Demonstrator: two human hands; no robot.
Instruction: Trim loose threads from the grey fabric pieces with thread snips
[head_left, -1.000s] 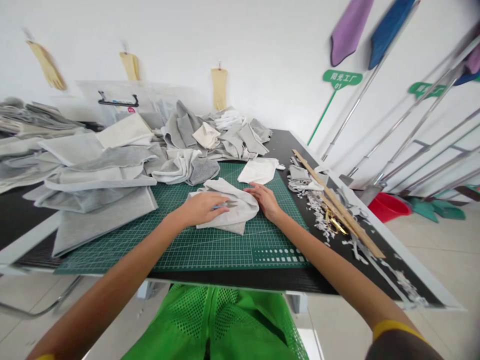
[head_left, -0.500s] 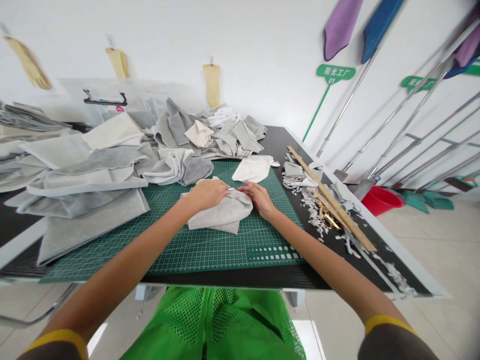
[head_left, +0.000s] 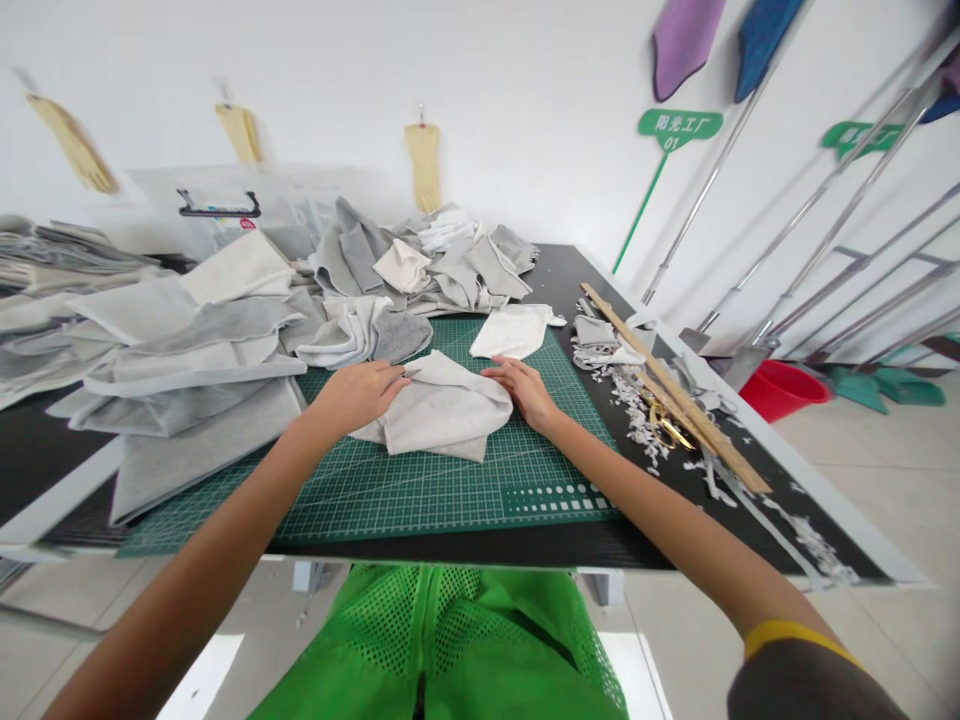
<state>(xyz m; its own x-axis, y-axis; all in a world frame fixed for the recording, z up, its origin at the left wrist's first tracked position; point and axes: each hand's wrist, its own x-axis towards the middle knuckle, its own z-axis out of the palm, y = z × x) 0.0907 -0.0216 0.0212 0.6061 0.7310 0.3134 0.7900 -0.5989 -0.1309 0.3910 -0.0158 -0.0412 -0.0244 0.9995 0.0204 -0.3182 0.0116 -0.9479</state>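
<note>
A light grey folded cloth lies on the green cutting mat between my hands. My left hand is closed at the cloth's upper left, holding a small, thin, pointed item that I cannot make out. At the cloth's right edge my right hand rests with fingers stretched and slightly bent, touching the fabric. Just beyond it is a white cloth piece.
Stacked grey cloths stand at the left, with a cloth heap behind the mat. A wooden ruler, gold-handled scissors and scraps lie at the right. A red bucket is on the floor.
My left hand has moved left, away from my right hand, with the thin item. The cloth's upper part now lies more spread out. The view has shifted slightly.
</note>
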